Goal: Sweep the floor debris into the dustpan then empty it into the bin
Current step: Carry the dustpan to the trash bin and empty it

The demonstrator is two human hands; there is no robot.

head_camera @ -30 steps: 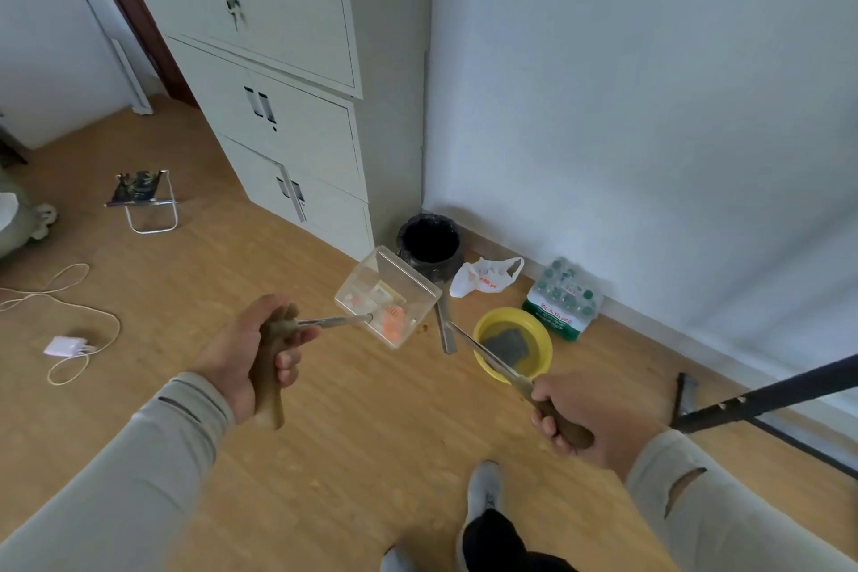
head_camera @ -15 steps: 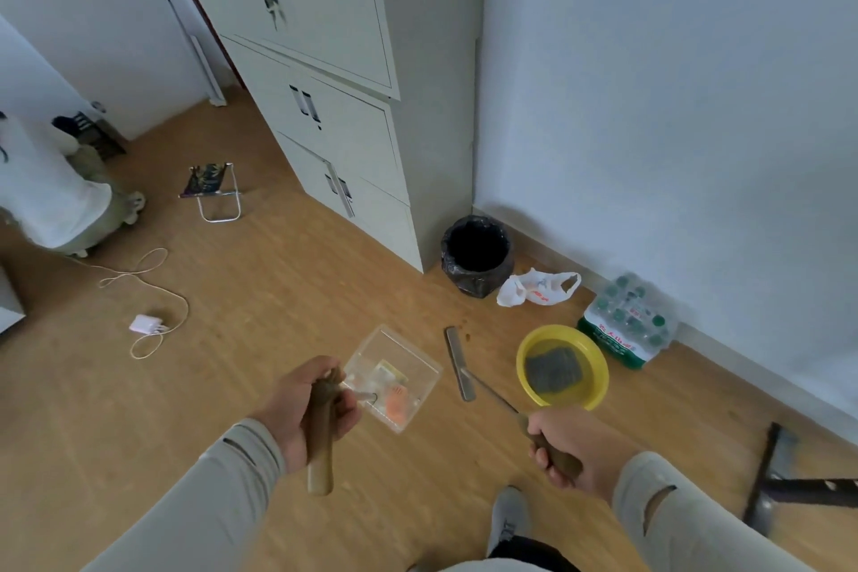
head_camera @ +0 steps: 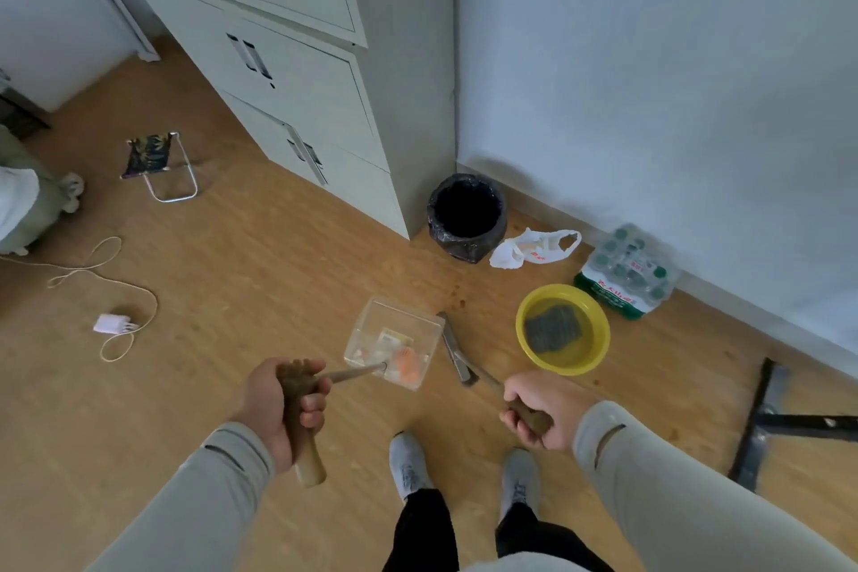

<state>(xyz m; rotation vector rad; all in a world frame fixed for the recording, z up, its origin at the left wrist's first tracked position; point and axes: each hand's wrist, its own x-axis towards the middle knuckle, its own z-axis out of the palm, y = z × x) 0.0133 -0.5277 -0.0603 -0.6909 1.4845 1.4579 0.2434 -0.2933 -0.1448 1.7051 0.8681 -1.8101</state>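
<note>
My left hand (head_camera: 278, 413) grips the wooden handle of a clear plastic dustpan (head_camera: 394, 351), which hangs above the floor with orange and white debris (head_camera: 404, 365) inside. My right hand (head_camera: 541, 411) grips the wooden handle of a narrow broom (head_camera: 455, 351), whose thin head points away from me beside the dustpan's right edge. The bin (head_camera: 466, 218), lined with a black bag, stands farther off in the corner between the cabinet and the wall.
A yellow basin (head_camera: 564, 334) with water and a dark cloth sits right of the broom. A white plastic bag (head_camera: 534, 246) and a pack of bottles (head_camera: 627, 276) lie by the wall. Grey cabinet (head_camera: 297, 74) ahead left; charger and cable (head_camera: 113, 323) left; black stand (head_camera: 761, 423) right.
The view has tilted down and I have stepped closer to the bin; both feet now show. The dustpan and broom stay held in front of me, lower in view.
</note>
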